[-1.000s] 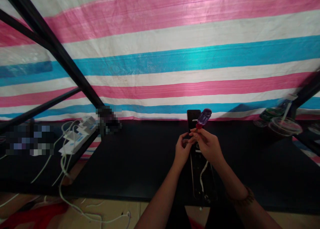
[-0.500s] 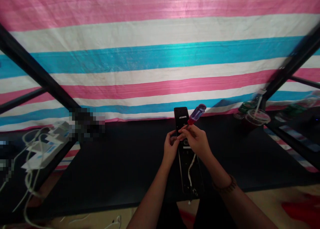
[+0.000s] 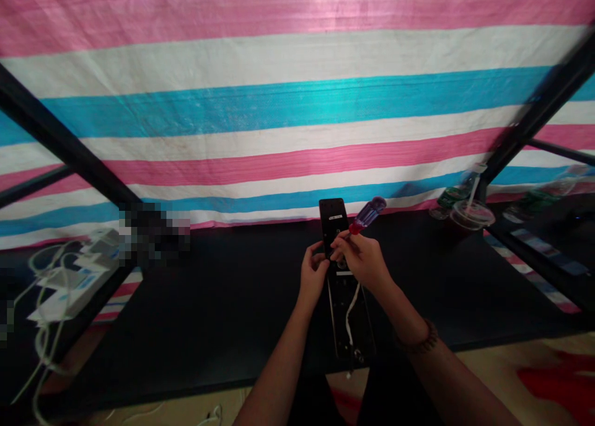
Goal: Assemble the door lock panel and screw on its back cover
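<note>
Our right hand (image 3: 366,258) pinches the driver (image 3: 369,215), leaning over more than before, so it likely isn't turning on the panel (image 3: 343,297) beneath; our left hand's (image 3: 313,276) hold we cannot tell

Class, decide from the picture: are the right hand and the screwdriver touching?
Touching. The head view shows the right hand gripping the screwdriver near its red collar, no gap between them.

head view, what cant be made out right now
Head: tip of the purple screwdriver, hidden by the right hand.
Head: print on the white label of the black panel, too small.
Head: dark object at left, pixelated.
Head: red thing's full shape, cut off by the right edge.
</note>
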`<state>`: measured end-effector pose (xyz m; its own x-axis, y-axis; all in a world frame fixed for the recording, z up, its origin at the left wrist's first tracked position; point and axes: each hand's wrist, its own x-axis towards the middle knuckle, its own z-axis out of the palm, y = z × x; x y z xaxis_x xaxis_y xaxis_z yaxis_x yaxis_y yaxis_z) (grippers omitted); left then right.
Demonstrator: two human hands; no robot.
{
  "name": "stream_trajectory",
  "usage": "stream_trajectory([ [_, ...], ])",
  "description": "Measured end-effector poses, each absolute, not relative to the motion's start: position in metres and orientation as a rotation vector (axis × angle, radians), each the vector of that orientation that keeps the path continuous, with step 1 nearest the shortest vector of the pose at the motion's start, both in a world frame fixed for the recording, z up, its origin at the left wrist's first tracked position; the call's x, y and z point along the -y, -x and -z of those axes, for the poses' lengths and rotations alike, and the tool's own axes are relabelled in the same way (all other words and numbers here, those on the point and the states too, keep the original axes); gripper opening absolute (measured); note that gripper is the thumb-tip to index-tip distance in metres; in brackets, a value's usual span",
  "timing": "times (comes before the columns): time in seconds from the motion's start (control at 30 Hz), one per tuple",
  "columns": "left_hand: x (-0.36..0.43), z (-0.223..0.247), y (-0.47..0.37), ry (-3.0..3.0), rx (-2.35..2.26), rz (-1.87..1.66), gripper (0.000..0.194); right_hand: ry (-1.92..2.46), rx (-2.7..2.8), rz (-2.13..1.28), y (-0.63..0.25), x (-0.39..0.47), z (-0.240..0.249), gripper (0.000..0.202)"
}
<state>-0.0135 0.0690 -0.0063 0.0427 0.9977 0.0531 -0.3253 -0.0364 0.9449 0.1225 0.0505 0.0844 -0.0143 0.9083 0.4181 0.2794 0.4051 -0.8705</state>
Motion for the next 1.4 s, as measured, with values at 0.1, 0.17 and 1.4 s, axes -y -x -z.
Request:
stream_trajectory([
  [0.1, -0.070, 0.007, 0.014, -1.019, -0.901, -1.337, 0.050, 1.104, 1.565, -0.698, -0.124, -0.051, -0.086, 0.025],
  [0.17, -0.070, 0.007, 0.014, -1.018, -0.896, -1.335, 0.051, 1.099, 1.591, -0.687, -0.123, -0.051, -0.088, 0.025],
  [1.4, -0.071, 0.012, 0.012, -0.995, -0.820, -1.348, 0.051, 0.967, 1.598, -0.990, -0.117, -0.059, -0.098, 0.018],
])
